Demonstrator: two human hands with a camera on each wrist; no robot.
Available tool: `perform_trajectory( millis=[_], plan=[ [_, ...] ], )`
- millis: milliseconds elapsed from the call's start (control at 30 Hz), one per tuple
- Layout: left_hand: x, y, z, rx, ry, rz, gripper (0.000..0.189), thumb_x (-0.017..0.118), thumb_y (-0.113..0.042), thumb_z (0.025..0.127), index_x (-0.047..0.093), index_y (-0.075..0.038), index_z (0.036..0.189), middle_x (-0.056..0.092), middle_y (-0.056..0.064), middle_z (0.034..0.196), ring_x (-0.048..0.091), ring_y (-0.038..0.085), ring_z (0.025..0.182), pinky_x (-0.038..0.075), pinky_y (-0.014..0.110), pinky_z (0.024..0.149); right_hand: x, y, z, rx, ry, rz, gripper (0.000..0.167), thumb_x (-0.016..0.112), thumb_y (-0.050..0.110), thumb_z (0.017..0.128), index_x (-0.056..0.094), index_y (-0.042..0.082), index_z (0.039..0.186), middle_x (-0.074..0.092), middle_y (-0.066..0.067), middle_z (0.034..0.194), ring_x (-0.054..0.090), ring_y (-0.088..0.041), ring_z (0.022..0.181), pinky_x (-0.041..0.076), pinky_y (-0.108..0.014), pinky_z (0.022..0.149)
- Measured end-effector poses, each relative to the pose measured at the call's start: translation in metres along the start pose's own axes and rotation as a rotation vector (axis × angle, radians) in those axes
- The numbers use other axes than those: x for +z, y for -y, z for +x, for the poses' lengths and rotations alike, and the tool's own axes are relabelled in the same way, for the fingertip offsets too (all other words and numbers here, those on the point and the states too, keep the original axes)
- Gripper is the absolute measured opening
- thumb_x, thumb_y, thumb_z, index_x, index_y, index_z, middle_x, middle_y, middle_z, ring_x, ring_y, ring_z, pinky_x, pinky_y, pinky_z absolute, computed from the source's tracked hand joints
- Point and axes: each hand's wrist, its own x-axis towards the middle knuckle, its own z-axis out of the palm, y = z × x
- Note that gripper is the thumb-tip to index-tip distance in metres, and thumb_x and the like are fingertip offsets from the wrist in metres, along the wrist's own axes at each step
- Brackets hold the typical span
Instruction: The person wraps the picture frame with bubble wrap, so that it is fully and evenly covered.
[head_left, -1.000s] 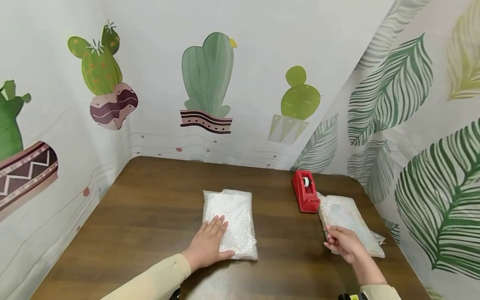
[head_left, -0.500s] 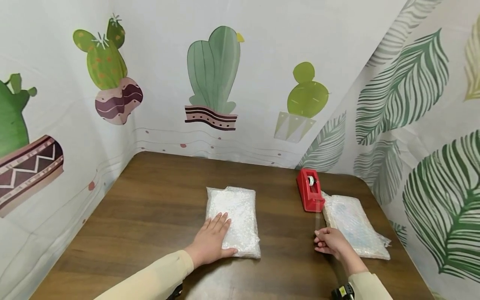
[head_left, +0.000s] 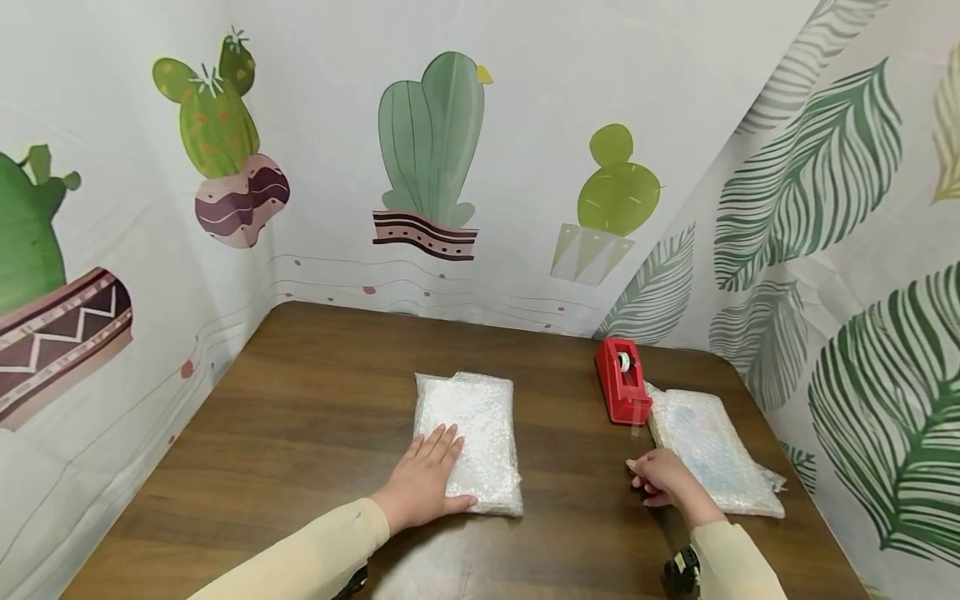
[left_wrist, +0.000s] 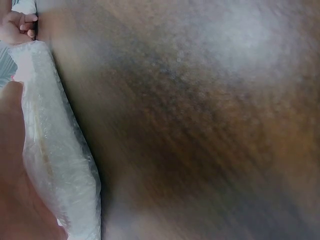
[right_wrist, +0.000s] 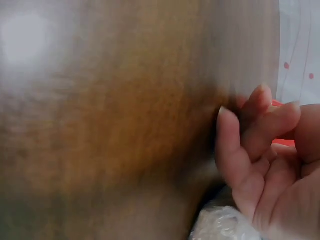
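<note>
My left hand lies flat with its fingers spread on a bubble-wrapped packet near the middle of the table. In the left wrist view the packet shows side-on beneath the palm. My right hand is left of a second wrapped packet, thumb and index finger pinched together. A faint clear strip of tape runs from the red tape dispenser toward those fingertips; its end at the fingers is too faint to see. In the right wrist view the right hand's other fingers are loosely bent.
The brown wooden table meets a white cloth wall printed with cacti and leaves at the back and sides. The dispenser stands near the back right, close to the second packet's upper left corner.
My right hand has moved left from beside the second packet, and a clear tape strip has come into view below the dispenser. My left hand stays on its packet. The head view has shifted slightly.
</note>
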Motion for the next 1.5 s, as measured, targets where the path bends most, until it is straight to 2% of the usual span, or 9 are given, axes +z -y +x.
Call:
perform_trajectory(
  millis=[367, 533, 667, 833, 900, 1033, 1133, 1333, 1500],
  plan=[
    [0.001, 0.000, 0.001, 0.000, 0.008, -0.001, 0.089, 0.066, -0.059, 0.091, 0.044, 0.002, 0.152, 0.037, 0.021, 0.164, 0.036, 0.038, 0.154, 0.033, 0.055, 0.125, 0.005, 0.001, -0.001, -0.081, -0.104, -0.199, 0.034, 0.061, 0.017, 0.100, 0.065, 0.004, 0.069, 0.055, 0.002, 0.057, 0.045, -0.011, 0.052, 0.057, -0.031, 0.052],
    [0.000, 0.000, 0.001, -0.005, 0.013, 0.001, 0.089, 0.066, -0.059, 0.091, 0.044, 0.002, 0.152, 0.037, 0.021, 0.164, 0.035, 0.038, 0.154, 0.032, 0.054, 0.126, 0.011, -0.004, -0.003, -0.138, -0.177, -0.314, 0.037, 0.063, 0.023, 0.099, 0.057, 0.004, 0.068, 0.056, -0.003, 0.056, 0.051, -0.012, 0.049, 0.056, -0.029, 0.048],
    [-0.001, 0.000, 0.002, -0.003, 0.012, 0.002, 0.089, 0.065, -0.059, 0.091, 0.044, 0.002, 0.152, 0.037, 0.021, 0.164, 0.035, 0.038, 0.154, 0.032, 0.054, 0.126, 0.013, -0.009, -0.003, -0.139, -0.197, -0.323, 0.037, 0.064, 0.025, 0.100, 0.052, 0.004, 0.071, 0.056, -0.006, 0.058, 0.051, -0.015, 0.050, 0.056, -0.030, 0.047],
    [-0.001, 0.000, 0.002, -0.005, 0.018, 0.000, 0.090, 0.065, -0.060, 0.091, 0.043, 0.002, 0.152, 0.036, 0.021, 0.165, 0.035, 0.038, 0.154, 0.031, 0.055, 0.126, 0.006, -0.007, 0.000, -0.117, -0.142, -0.141, 0.034, 0.064, 0.025, 0.100, 0.052, 0.000, 0.080, 0.055, -0.004, 0.062, 0.051, -0.012, 0.052, 0.058, -0.029, 0.051],
    [-0.001, 0.000, 0.002, -0.005, 0.019, -0.005, 0.090, 0.065, -0.060, 0.091, 0.043, 0.002, 0.153, 0.036, 0.021, 0.165, 0.035, 0.039, 0.154, 0.031, 0.055, 0.126, -0.002, -0.003, 0.001, -0.135, -0.163, -0.013, 0.033, 0.061, 0.025, 0.103, 0.052, -0.006, 0.097, 0.060, -0.003, 0.066, 0.055, -0.010, 0.055, 0.058, -0.027, 0.054],
    [-0.001, -0.001, 0.001, -0.001, 0.011, -0.004, 0.090, 0.065, -0.060, 0.091, 0.044, 0.002, 0.152, 0.037, 0.022, 0.164, 0.036, 0.039, 0.153, 0.032, 0.055, 0.125, -0.022, 0.008, 0.011, -0.224, -0.259, 0.147, 0.060, 0.051, 0.031, 0.107, 0.030, -0.015, 0.140, 0.074, -0.005, 0.077, 0.062, -0.001, 0.061, 0.056, -0.020, 0.059],
    [-0.001, -0.002, 0.001, 0.004, 0.001, 0.002, 0.090, 0.065, -0.061, 0.090, 0.044, 0.002, 0.152, 0.038, 0.021, 0.164, 0.037, 0.038, 0.153, 0.033, 0.056, 0.125, -0.036, 0.015, 0.021, -0.242, -0.192, 0.234, 0.071, 0.044, 0.038, 0.109, 0.018, -0.006, 0.158, 0.078, 0.002, 0.085, 0.066, 0.005, 0.069, 0.057, -0.017, 0.067],
    [0.001, -0.001, 0.001, 0.006, 0.002, 0.012, 0.090, 0.065, -0.061, 0.090, 0.045, 0.001, 0.152, 0.038, 0.020, 0.164, 0.037, 0.037, 0.153, 0.033, 0.056, 0.125, -0.046, 0.018, 0.037, -0.147, 0.035, 0.489, 0.076, 0.049, 0.042, 0.107, 0.017, -0.005, 0.158, 0.075, 0.011, 0.089, 0.073, -0.001, 0.082, 0.063, -0.022, 0.078],
    [0.001, -0.001, 0.000, -0.003, 0.000, 0.008, 0.090, 0.065, -0.061, 0.090, 0.045, 0.001, 0.152, 0.038, 0.020, 0.164, 0.037, 0.037, 0.153, 0.033, 0.055, 0.125, -0.043, 0.023, 0.047, -0.117, 0.089, 0.602, 0.045, 0.055, 0.031, 0.106, 0.037, 0.002, 0.134, 0.074, 0.007, 0.080, 0.075, -0.005, 0.076, 0.064, -0.025, 0.074]
  ],
)
